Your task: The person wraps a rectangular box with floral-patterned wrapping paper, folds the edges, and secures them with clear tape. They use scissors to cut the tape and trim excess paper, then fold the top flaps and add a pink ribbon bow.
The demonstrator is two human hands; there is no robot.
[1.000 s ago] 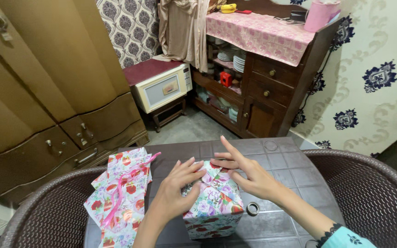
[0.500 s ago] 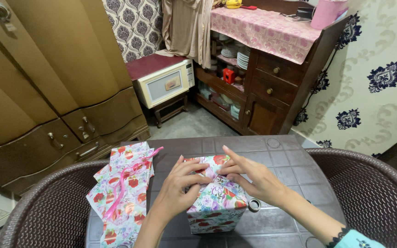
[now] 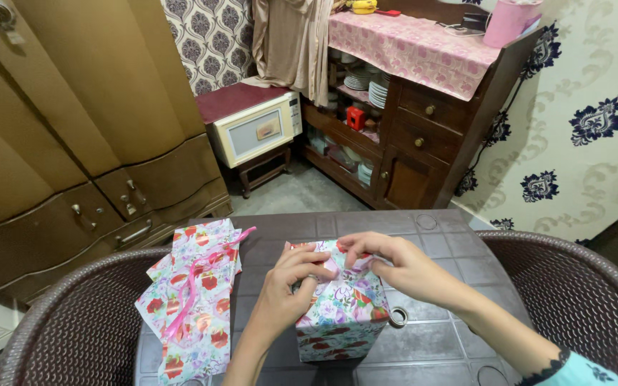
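Now L hand [image 3: 284, 289] & R hand [image 3: 395, 264] pinch, seemingly, wrapped box's [image 3: 341, 314] top paper flaps.

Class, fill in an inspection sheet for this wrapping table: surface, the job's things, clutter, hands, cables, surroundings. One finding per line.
Surface: dark brown plastic table with a square grid pattern.
Job's things: box wrapped in floral paper, upright on the table.
Clutter: loose floral wrapping paper with a pink ribbon on it, left of the box; small tape ring by its right side.
Hands: left hand and right hand pinch the paper folds on the box top.
Cables: nothing seen.
Surroundings: wicker chairs, microwave, wooden sideboard.
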